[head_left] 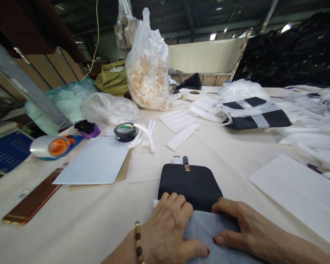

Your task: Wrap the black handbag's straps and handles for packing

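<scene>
A black handbag or wallet (pixel 188 183) with a rounded flap and a small gold-clasped strap (pixel 186 164) lies in front of me. Greyish tissue paper (pixel 209 223) covers its near part. My left hand (pixel 169 229), a beaded bracelet at its wrist, has bent fingers hooked over the black bag, its thumb on the tissue paper. Opposite it, my right hand (pixel 242 227) curls its fingers at the bag's right corner, thumb also on the paper. Where the fingertips end is hidden.
To the left are a brown strip (pixel 33 198), light blue sheets (pixel 96 161), a tape dispenser (pixel 51 146) and black tape (pixel 125 132). White paper (pixel 299 194) lies at right. A scrap-filled plastic bag (pixel 148 73) and a wrapped black bag (pixel 258 115) stand farther back.
</scene>
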